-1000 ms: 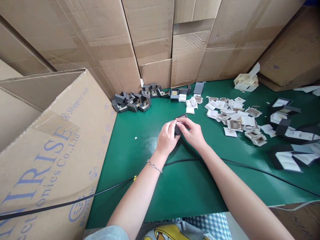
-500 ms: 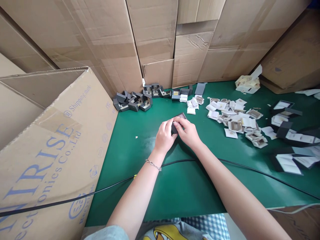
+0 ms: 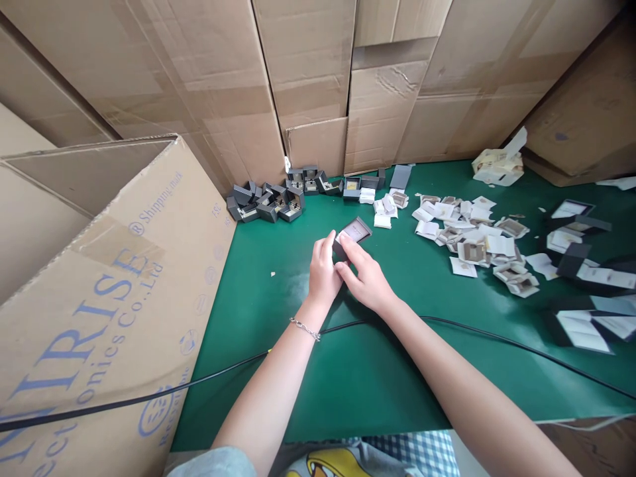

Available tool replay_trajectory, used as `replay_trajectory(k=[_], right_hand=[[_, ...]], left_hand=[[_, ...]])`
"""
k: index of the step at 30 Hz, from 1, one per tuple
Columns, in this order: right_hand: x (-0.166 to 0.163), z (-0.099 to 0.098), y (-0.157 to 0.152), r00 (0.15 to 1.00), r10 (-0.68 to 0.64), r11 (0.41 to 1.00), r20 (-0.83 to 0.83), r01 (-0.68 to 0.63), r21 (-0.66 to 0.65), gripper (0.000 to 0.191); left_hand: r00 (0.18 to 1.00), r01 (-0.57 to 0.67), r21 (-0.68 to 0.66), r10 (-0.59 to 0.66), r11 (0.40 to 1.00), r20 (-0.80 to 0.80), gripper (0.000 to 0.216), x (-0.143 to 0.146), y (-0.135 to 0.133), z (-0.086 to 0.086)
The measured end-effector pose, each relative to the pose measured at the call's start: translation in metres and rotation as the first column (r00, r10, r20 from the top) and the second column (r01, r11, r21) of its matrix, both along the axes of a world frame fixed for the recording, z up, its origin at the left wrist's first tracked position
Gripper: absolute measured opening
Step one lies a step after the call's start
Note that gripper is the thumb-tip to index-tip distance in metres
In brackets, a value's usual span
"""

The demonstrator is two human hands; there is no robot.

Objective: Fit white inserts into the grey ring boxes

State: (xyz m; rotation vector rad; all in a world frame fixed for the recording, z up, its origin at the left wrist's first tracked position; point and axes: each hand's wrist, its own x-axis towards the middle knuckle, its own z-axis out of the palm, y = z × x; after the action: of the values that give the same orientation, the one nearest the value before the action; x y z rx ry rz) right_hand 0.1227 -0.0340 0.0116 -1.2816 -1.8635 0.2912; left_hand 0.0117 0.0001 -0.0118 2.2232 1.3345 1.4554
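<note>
A small dark grey hinged box (image 3: 352,233) with a pale lining showing in its raised lid sits just past my fingers on the green table (image 3: 397,371). My left hand (image 3: 324,271) grips its left side, fingers curled round it. From the right, my right hand (image 3: 365,278) holds the box, its fingers pressed on the front edge. A thin chain bracelet (image 3: 306,329) circles my left wrist.
A heap of similar grey boxes (image 3: 271,202) lies at the back by the cardboard wall. White and tan paper inserts (image 3: 472,232) are scattered to the right, with dark lids (image 3: 571,248) beyond. A big printed carton (image 3: 94,298) fills the left. A black cable (image 3: 472,331) crosses the table.
My hands have slid slightly back toward me, uncovering the box's lid, which now shows its pale inner lining. The view has shifted a little.
</note>
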Motion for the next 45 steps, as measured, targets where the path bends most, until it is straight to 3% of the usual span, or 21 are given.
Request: replay_trajectory(k=[3, 5, 6, 9, 11, 14, 16, 20, 25, 32, 41, 45], right_hand=[[0.009, 0.008, -0.002, 0.968, -0.206, 0.968, -0.141, 0.223, 0.116, 0.039], [0.019, 0.011, -0.001, 0.897, -0.355, 0.916, -0.264, 0.39, 0.091, 0.038], [0.024, 0.012, 0.001, 0.873, -0.379, 0.912, -0.308, 0.409, 0.039, 0.039], [0.038, 0.007, 0.011, 0.846, -0.303, 0.952, -0.438, 0.245, -0.184, 0.039], [0.043, 0.001, 0.018, 0.787, -0.274, 0.947, -0.553, 0.122, -0.296, 0.036], [0.043, -0.003, 0.022, 0.683, -0.329, 0.923, -0.652, 0.085, -0.376, 0.033], [0.04, -0.003, 0.021, 0.662, -0.348, 0.92, -0.664, 0.105, -0.377, 0.033], [0.03, 0.003, 0.013, 0.716, -0.341, 0.929, -0.609, 0.159, -0.333, 0.033], [0.016, 0.006, 0.004, 0.83, -0.313, 0.926, -0.462, 0.16, -0.341, 0.03], [0.016, 0.007, 0.003, 0.904, -0.247, 0.936, -0.35, 0.128, -0.329, 0.029], [0.017, 0.004, 0.005, 0.92, -0.237, 0.933, -0.313, 0.127, -0.335, 0.035], [0.017, 0.003, 0.005, 0.917, -0.284, 0.923, -0.28, 0.182, -0.338, 0.03]], left_hand=[[0.998, -0.022, 0.021, 0.021, 1.0, 0.053, 0.049, 0.006, -0.001, 0.0], [0.998, -0.02, 0.056, 0.017, 0.998, 0.056, 0.053, 0.008, -0.002, 0.001], [0.999, -0.014, 0.069, 0.011, 0.998, 0.05, 0.054, 0.009, -0.003, 0.002], [1.0, 0.025, 0.07, -0.026, 0.997, 0.017, 0.056, 0.009, -0.004, 0.003], [0.998, 0.06, 0.033, -0.06, 0.998, 0.001, 0.056, 0.007, -0.004, 0.003], [0.993, 0.116, -0.077, -0.113, 0.99, 0.039, 0.059, 0.006, -0.001, -0.001], [0.983, 0.163, -0.198, -0.141, 0.967, 0.12, 0.064, 0.006, 0.002, -0.004], [0.946, 0.225, -0.442, -0.086, 0.868, 0.311, 0.073, 0.007, 0.005, -0.006], [0.866, 0.147, -0.533, 0.152, 0.833, 0.477, 0.068, 0.004, 0.01, -0.002], [0.854, 0.094, -0.561, 0.223, 0.822, 0.47, 0.061, 0.0, 0.014, -0.002], [0.881, 0.082, -0.575, 0.211, 0.814, 0.424, 0.061, -0.004, 0.017, -0.004], [0.922, 0.037, -0.596, 0.202, 0.802, 0.33, 0.061, -0.003, 0.015, 0.001]])
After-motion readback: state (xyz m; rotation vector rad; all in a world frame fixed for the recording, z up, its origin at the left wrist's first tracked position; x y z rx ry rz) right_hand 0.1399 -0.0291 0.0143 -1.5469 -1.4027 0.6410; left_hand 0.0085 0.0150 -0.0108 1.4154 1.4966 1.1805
